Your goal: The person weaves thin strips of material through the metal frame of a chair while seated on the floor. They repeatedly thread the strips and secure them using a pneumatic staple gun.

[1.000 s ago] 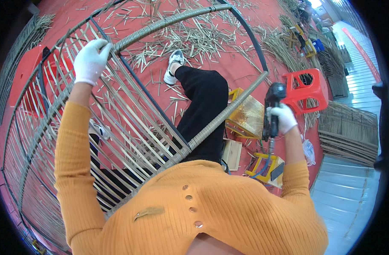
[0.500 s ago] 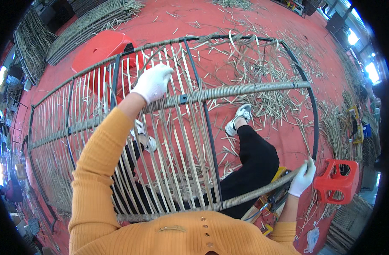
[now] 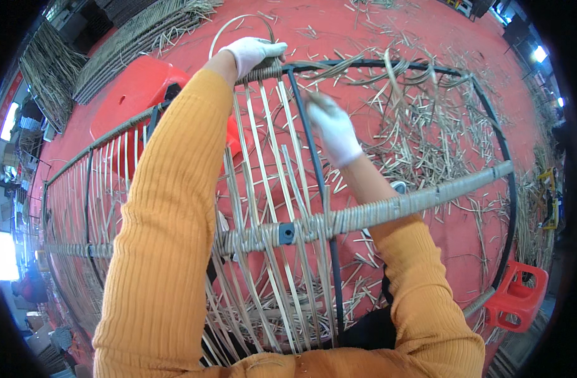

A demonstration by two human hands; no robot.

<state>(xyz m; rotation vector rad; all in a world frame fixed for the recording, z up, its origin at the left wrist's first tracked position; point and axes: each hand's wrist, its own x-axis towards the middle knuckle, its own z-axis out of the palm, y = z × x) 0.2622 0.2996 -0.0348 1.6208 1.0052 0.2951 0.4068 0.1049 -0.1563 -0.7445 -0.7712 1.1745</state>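
Note:
A dark metal frame (image 3: 314,148) spans my lap, its rails wrapped in grey-brown woven strand and crossed by pale slats (image 3: 268,148). My left hand (image 3: 254,53), in a white glove, is closed at the wrapped far rail (image 3: 263,74). From its fingers a thin rattan-like strand (image 3: 238,17) rises in a loop. To its right, just inside the far rail, is my white-gloved right hand (image 3: 334,129). Motion smears its fingertips, so I cannot make out whether they hold anything. The wrapped middle rail (image 3: 395,203) passes over my right forearm.
Loose strands (image 3: 392,72) hang over the far rail's right part. Cut strips (image 3: 421,126) litter the red floor. A red stool (image 3: 520,296) stands at the right, and a larger red plastic seat (image 3: 128,94) at the far left. Bundled strips (image 3: 52,60) lean behind it.
My left hand has moved from near the middle rail out to the far rail. My right hand has left the near right corner and come up beside it. The frame appears closer and shifted.

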